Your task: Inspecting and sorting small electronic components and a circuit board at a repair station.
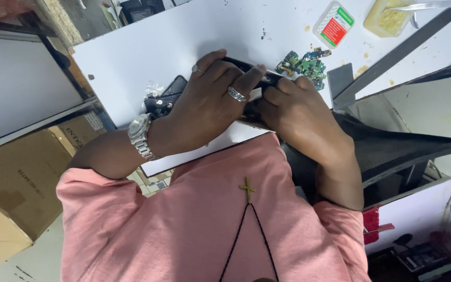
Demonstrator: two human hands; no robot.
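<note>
Both hands work a dark phone (246, 68) at the near edge of the white bench (131, 57). Left hand (210, 99), w/ rings + silver wristwatch (141, 134), lies over the phone, fingers curled and pressed on its top edge. Right hand (298, 112) grips the phone's right end, fingers folded round it. Small green circuit boards (305, 63) lie just beside the right hand. Further back: flat white packet w/ red-and-green label (333, 24), rounded corners; near it a yellowish tub (390, 18). Dark parts in a clear bag (158, 96) sit by the left wrist. Brown cardboard boxes (16, 177) w/ a white label stand left, below the bench.
</note>
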